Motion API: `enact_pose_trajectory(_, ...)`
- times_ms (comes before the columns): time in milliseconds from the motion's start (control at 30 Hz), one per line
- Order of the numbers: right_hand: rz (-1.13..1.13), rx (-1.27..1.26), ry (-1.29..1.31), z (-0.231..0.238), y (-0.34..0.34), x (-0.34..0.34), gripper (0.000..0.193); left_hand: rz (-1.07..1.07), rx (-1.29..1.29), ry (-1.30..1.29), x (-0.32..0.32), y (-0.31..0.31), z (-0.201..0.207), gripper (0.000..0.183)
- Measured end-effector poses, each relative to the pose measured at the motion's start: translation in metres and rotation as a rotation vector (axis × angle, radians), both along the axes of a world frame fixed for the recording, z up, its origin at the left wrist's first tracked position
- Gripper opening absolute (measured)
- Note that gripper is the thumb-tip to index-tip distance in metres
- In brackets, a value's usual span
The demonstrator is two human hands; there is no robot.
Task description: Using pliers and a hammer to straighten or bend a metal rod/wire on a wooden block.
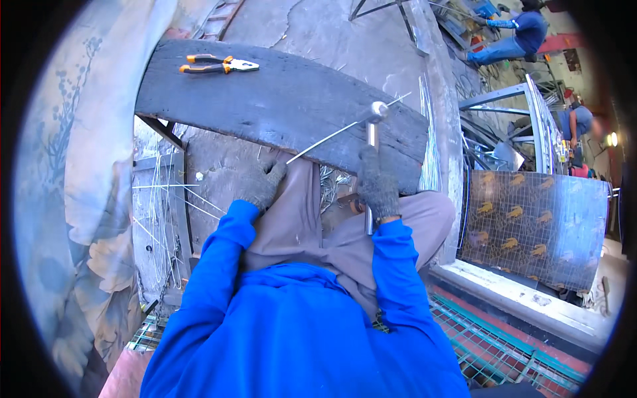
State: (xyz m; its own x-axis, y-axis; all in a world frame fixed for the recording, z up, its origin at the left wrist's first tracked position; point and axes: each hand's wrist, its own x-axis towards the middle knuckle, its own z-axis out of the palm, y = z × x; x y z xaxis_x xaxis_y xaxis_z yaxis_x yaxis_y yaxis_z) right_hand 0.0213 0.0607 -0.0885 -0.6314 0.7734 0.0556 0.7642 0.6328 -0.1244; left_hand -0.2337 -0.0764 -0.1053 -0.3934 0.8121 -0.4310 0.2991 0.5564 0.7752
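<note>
Knees in grey trousers (424,212) sat right up by the near edge of a long, dark, weathered wooden bench (292,99), tight room there! Between the far-left pliers and the hammer, though, wide planking gave broad room. Left hand (257,186), in a dark grey knitted glove, was just off the near edge, beside the lower end of a thin, straight, silvery metal rod (325,140); how far it opened, or whether it pinched that rod, I couldn't tell. Right hand (378,186), gloved alike, was wrapped around the handle of a shiny steel hammer (371,136), head over the rod, contact unclear. The rod slanted across the bench! Farther out lay black-and-orange pliers (215,64), handles spread, and away at upper right, a co-worker in blue (527,32).
</note>
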Motion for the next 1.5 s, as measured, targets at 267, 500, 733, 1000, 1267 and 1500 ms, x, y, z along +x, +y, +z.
enact_pose_trajectory(267,0.013,-0.016,-0.029,0.005,0.009,0.001,0.046,-0.023,0.102,0.089,0.002,0.003,-0.009,0.038)
enact_pose_trajectory(500,-0.352,-0.247,0.556,0.032,0.017,-0.020,0.053,0.028,0.140,0.078,-0.002,-0.003,-0.011,0.036)
enact_pose_trajectory(733,-0.042,-0.044,0.228,0.006,0.033,-0.002,0.066,-0.016,0.008,0.024,-0.003,-0.001,-0.008,0.040)
enact_pose_trajectory(1000,-0.046,-0.131,0.290,-0.015,0.030,-0.005,0.068,0.003,0.077,0.080,0.000,0.001,-0.004,0.041)
enact_pose_trajectory(1267,-0.289,-0.294,0.269,-0.001,0.000,-0.009,0.058,0.003,0.072,0.116,0.002,-0.005,0.001,0.040)
enact_pose_trajectory(1500,-0.476,-0.277,0.402,0.022,-0.016,-0.030,0.050,0.007,0.065,0.141,0.002,-0.003,-0.005,0.040)
